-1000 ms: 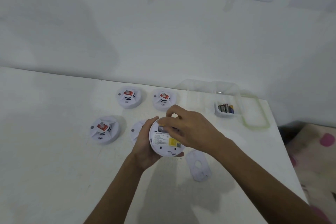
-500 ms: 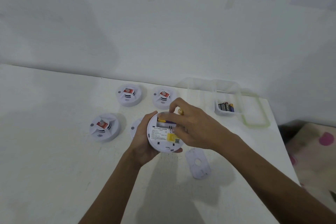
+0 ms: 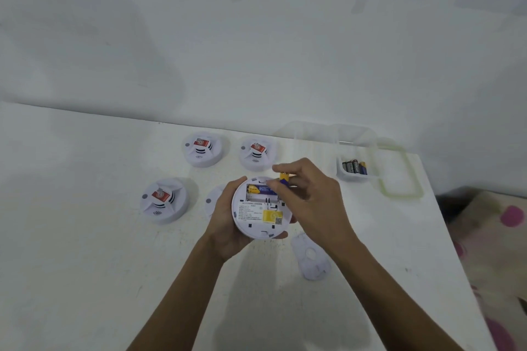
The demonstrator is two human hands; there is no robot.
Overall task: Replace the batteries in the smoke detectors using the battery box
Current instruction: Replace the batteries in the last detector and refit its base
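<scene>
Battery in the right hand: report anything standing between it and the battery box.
Nothing visible does. The battery, pinched by the right hand over the smoke detector in the left hand, has only table surface between it and the battery box. The loose cover plate lies nearer the person, off that line.

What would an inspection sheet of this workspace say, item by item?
Surface: white table.
Job's things: held detector, back up, with one seated battery; three face-up detectors on the table; a round unit partly hidden behind the left hand; battery box holding spare batteries.
Clutter: loose cover plate; green-rimmed lid beside the box.
Hands: left hand grips the held detector; right hand pinches a loose battery above the compartment.
Cables: nothing seen.
Surroundings: white wall; patterned fabric at right.
</scene>
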